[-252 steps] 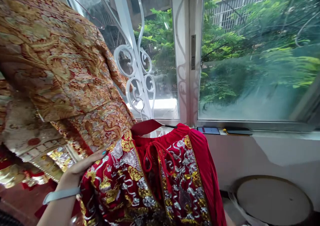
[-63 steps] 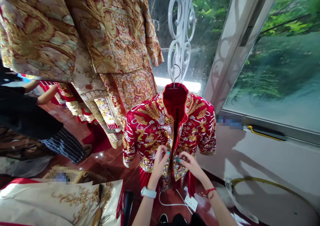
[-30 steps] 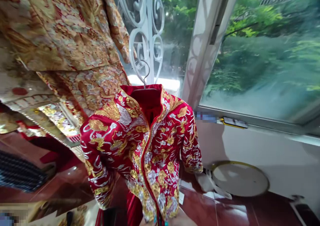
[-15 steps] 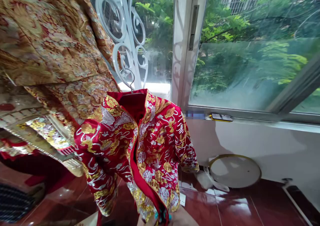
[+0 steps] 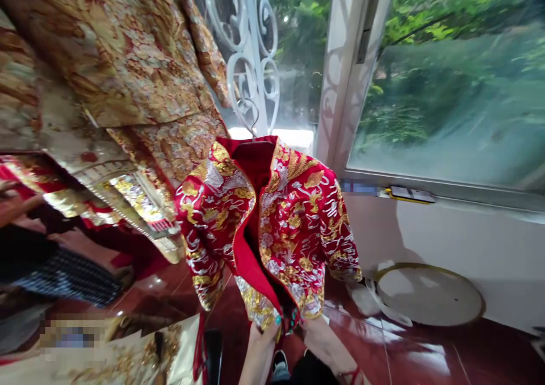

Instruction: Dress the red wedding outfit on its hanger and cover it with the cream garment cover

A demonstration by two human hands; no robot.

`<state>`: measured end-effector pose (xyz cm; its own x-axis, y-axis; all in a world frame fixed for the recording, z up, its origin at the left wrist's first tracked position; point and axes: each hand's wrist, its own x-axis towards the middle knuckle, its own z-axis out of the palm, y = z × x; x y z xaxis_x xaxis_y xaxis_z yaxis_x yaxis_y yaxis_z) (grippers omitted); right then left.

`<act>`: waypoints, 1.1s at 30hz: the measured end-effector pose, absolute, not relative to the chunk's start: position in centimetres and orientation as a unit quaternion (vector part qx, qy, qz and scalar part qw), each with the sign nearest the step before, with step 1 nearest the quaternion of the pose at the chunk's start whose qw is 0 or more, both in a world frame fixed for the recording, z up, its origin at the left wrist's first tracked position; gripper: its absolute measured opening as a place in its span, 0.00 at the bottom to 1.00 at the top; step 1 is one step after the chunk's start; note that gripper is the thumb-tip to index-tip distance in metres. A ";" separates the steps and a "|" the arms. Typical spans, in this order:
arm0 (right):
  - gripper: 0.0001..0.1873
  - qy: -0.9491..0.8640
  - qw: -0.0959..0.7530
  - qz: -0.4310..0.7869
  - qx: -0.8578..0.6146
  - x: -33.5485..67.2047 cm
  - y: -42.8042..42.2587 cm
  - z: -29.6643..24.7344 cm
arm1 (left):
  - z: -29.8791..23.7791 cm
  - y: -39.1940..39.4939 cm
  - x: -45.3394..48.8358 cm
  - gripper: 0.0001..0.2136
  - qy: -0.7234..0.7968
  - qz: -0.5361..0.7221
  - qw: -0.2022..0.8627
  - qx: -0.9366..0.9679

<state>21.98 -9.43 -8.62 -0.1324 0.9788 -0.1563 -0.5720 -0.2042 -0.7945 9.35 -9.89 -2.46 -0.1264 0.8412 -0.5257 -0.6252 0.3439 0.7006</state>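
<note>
A red jacket [image 5: 293,226] with gold and silver embroidery hangs on a wire hanger [image 5: 252,125] hooked to a white scrolled window grille [image 5: 255,50]. Its front is open, showing red lining. My left hand [image 5: 266,337] pinches the left front hem from below, fingers closed on the cloth. My right hand [image 5: 317,331] holds the right front hem beside it. Both hands meet at the bottom of the jacket's opening.
Gold brocade garments [image 5: 119,61] hang at the upper left. Another person [image 5: 46,260] in dark clothes is at the left edge. A round flat board [image 5: 430,302] leans by the white wall under the window sill [image 5: 468,203]. Embroidered cloth [image 5: 106,356] lies at the bottom left on the red tiled floor.
The view has shifted so the jacket sits more to the right and lower hem shows. My hands still grip the bottom of the front opening, now more visible.
</note>
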 end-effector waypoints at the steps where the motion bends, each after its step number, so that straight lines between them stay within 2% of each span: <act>1: 0.28 -0.275 0.563 0.697 -0.349 21.8 -9.6 -8.6 | -2.5 -10.0 9.4 0.26 0.494 0.572 0.646 0.110; 6: 0.30 -0.231 0.585 0.683 -0.370 20.9 -10.6 -8.4 | -2.8 -10.3 9.7 0.27 0.490 0.599 0.625 0.103; 12: 0.28 -0.268 0.541 0.720 -0.343 20.7 -10.3 -7.8 | -3.5 -10.3 9.5 0.29 0.490 0.608 0.617 0.098; 18: 0.29 -0.256 0.545 0.713 -0.359 20.3 -10.2 -5.7 | -5.2 -10.1 8.5 0.33 0.500 0.590 0.627 0.097; 28: 0.33 -0.241 0.551 0.707 -0.372 19.7 -10.0 -5.8 | -4.3 -10.3 8.6 0.29 0.504 0.597 0.619 0.080; 33: 0.33 -0.257 0.563 0.678 -0.397 19.1 -10.0 -6.2 | -2.7 -10.3 8.7 0.24 0.494 0.598 0.626 0.080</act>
<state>19.10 -9.98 -6.21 -0.0513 0.9673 -0.2486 -0.5589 -0.2341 -0.7955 8.73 -10.31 -2.68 -0.2032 0.8283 -0.5222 -0.6693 0.2718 0.6915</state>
